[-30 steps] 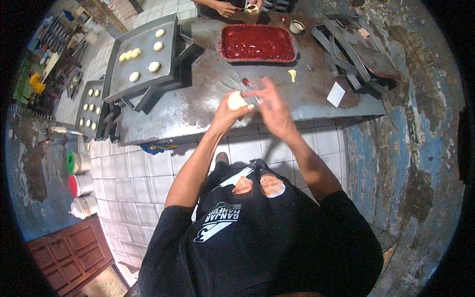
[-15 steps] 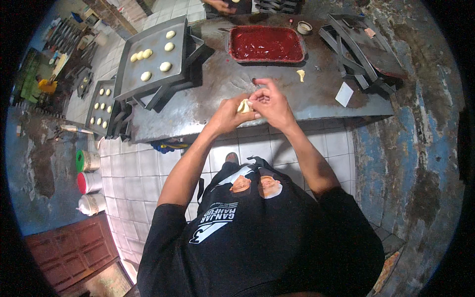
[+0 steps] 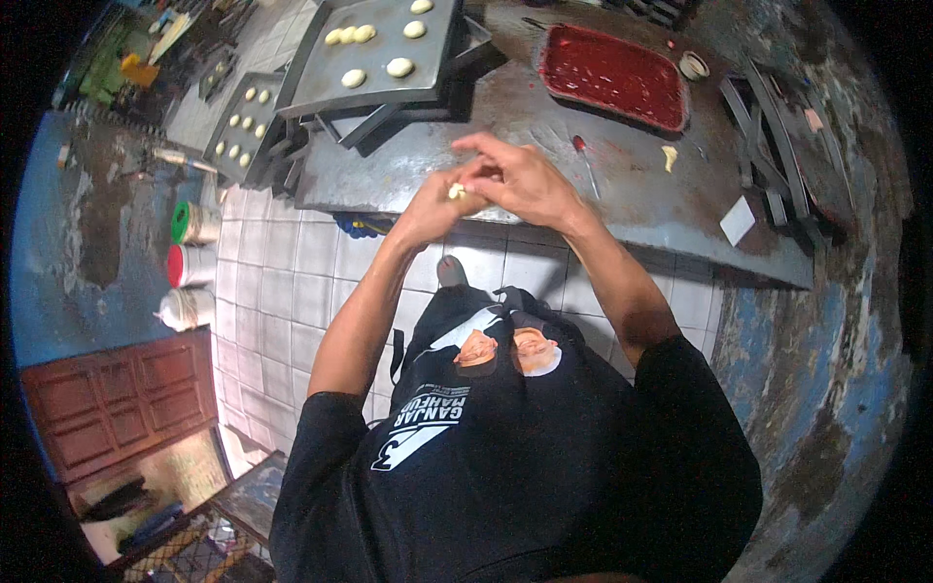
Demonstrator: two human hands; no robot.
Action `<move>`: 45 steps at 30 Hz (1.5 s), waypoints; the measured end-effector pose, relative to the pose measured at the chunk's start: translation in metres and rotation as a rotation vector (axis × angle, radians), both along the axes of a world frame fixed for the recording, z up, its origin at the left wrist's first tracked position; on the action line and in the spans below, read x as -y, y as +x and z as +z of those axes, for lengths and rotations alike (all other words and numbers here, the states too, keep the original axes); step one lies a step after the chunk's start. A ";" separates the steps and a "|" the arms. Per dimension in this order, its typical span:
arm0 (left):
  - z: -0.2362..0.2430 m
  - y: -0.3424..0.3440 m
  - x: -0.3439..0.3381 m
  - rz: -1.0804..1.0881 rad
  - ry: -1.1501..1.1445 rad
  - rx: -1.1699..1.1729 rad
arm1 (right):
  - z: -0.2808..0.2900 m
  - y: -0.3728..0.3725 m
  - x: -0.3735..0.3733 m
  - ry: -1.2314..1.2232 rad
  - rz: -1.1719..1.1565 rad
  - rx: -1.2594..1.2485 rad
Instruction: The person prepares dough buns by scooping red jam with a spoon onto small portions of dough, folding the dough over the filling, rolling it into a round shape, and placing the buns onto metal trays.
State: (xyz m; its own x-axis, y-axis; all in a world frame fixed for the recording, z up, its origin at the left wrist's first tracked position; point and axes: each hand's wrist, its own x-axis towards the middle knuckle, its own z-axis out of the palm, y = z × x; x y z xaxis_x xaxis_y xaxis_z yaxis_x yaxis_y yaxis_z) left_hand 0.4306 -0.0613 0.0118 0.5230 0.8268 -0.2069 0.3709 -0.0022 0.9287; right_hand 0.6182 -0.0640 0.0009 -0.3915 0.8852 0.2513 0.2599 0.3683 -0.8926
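A small piece of pale dough [image 3: 457, 191] sits in my left hand [image 3: 432, 209], whose fingers curl around it above the table's near edge. My right hand [image 3: 530, 187] reaches over it, thumb and fingers pinching at the dough's top while one finger sticks out. The fingers partly cover the dough. To the right of my hands lies a spoon [image 3: 580, 146] with a red-smeared end. Beyond it stands a rectangular pan of glossy red filling [image 3: 614, 80]. At the far left, a metal baking tray [image 3: 321, 95] carries several round dough balls [image 3: 399, 67].
A dough scrap [image 3: 670, 157] and a white card [image 3: 738, 222] lie on the metal table [image 3: 641, 199]. A small bowl [image 3: 694, 66] stands beside the pan. Dark metal racks [image 3: 777, 146] are at the right. A lower tray [image 3: 225, 146] of dough balls and lidded buckets [image 3: 194, 264] are at the left.
The view has turned, so the table and trays appear shifted up and to the right. My right hand has closed in over the dough, and the spoon has come into sight.
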 end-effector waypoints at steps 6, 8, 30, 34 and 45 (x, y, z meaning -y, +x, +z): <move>-0.042 -0.061 -0.066 0.299 -0.239 0.505 | -0.047 -0.095 -0.046 0.467 -0.355 -0.065; -0.043 -0.081 -0.087 0.312 -0.396 0.780 | -0.059 -0.138 -0.075 0.443 -0.354 -0.026; -0.143 -0.393 -0.215 1.089 -0.037 0.257 | -0.181 -0.365 -0.477 0.453 0.196 0.727; -0.138 -0.396 -0.219 1.102 -0.052 0.272 | -0.154 -0.367 -0.500 0.158 0.330 0.651; -0.092 -0.325 -0.230 0.909 0.002 0.367 | -0.135 -0.237 -0.528 -0.403 -0.537 0.048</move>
State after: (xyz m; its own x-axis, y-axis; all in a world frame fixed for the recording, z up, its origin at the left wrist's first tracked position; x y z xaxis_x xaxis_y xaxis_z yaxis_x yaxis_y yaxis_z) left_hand 0.1052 0.1689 -0.0800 -0.2818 0.9465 -0.1572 -0.0795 0.1402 0.9869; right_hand 0.3812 0.4638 -0.1339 0.1270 0.9811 -0.1460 0.3573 -0.1825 -0.9160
